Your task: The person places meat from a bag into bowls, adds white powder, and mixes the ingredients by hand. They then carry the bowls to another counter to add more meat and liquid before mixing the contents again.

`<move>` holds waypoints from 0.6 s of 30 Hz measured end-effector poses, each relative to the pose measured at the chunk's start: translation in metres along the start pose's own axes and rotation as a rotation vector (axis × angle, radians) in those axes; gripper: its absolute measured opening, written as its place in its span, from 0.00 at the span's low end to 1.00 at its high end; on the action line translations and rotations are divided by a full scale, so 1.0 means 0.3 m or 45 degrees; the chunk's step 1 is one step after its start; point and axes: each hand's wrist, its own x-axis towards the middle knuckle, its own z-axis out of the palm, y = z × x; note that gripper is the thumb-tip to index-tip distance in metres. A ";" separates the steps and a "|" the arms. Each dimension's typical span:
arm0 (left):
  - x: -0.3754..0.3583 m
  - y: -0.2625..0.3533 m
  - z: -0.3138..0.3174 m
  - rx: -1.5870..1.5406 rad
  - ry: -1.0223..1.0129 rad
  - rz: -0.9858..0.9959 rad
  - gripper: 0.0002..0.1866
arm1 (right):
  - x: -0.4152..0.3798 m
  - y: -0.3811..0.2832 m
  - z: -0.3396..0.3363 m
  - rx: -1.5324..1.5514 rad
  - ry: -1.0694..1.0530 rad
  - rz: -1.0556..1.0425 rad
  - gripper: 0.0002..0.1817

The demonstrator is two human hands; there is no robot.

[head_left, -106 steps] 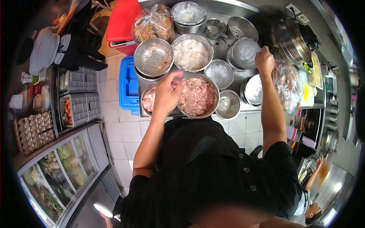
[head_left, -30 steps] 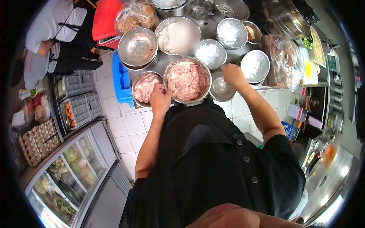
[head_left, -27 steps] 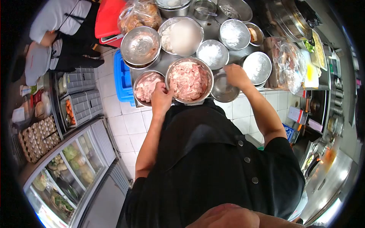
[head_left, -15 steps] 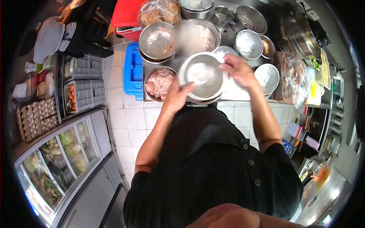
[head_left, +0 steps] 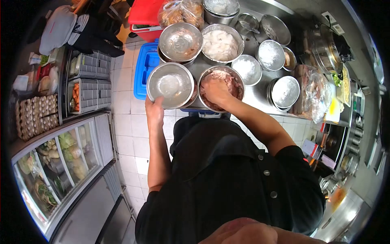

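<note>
My left hand (head_left: 155,109) grips the near rim of a steel bowl (head_left: 170,86) with a thin whitish residue inside, held at the counter's front left. My right hand (head_left: 216,90) reaches into a steel bowl of raw meat (head_left: 232,80) just right of it; its fingers are down in the meat and partly hidden. Behind stand a bowl of white pieces (head_left: 220,44) and a steel bowl with reddish smears (head_left: 180,42). To the right is a bowl with white powder or residue (head_left: 246,70).
More bowls (head_left: 285,91) and plastic-wrapped food (head_left: 319,89) sit on the right of the steel counter. A blue crate (head_left: 142,71) and a red cooler (head_left: 143,14) stand at left. Another person (head_left: 61,30) stands at far left beside egg trays (head_left: 37,116).
The held bowl has moved left, now in my left hand alone. My right hand has let go of it and gone into the meat bowl. The view has shifted slightly.
</note>
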 end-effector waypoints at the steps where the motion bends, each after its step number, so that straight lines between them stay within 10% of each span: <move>1: -0.001 -0.006 -0.003 0.024 -0.004 -0.014 0.28 | -0.001 0.003 -0.008 -0.008 0.002 -0.005 0.12; 16: -0.004 0.048 0.055 0.055 -0.190 0.103 0.28 | -0.222 0.186 -0.500 1.171 0.008 0.278 0.16; 18: 0.021 0.025 0.081 0.152 -0.201 0.168 0.28 | -0.242 0.138 -0.595 1.840 0.025 0.224 0.18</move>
